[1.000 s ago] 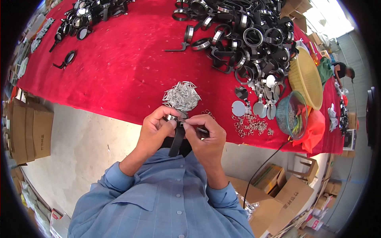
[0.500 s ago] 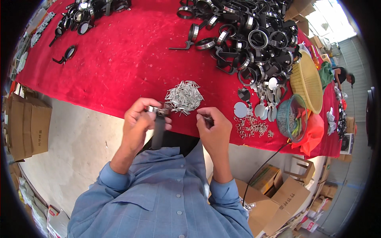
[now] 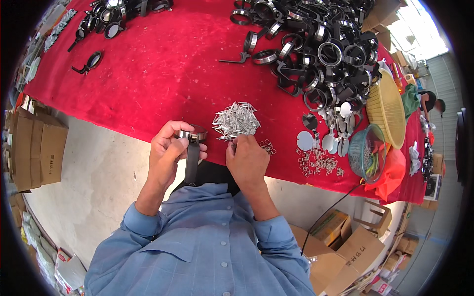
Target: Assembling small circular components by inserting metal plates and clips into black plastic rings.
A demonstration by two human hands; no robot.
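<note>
My left hand [image 3: 168,150] is closed round a black-handled metal ring [image 3: 191,163], whose handle hangs down over the table's front edge. A small metal fitting shows where ring and handle meet. My right hand [image 3: 248,160] is at the near edge of a pile of short silver pins [image 3: 236,118]. Its fingers are pinched together among the pins, and what they hold, if anything, is hidden. Just beside that hand lies a small cluster of square metal clips [image 3: 268,147]. More clips [image 3: 318,164] are spread farther right, below several round metal discs with tabs [image 3: 328,142].
A large heap of black-handled rings [image 3: 321,49] covers the far right of the red cloth [image 3: 148,89]. Others [image 3: 106,22] lie far left, with a single one [image 3: 89,62] nearer. At right stand a yellow basket [image 3: 387,108] and a glass bowl [image 3: 356,153]. Cardboard boxes [image 3: 345,251] sit below.
My right hand has moved left to the pin pile, uncovering the small cluster of clips. My left hand still holds the ring, now turned so its handle fitting shows more clearly.
</note>
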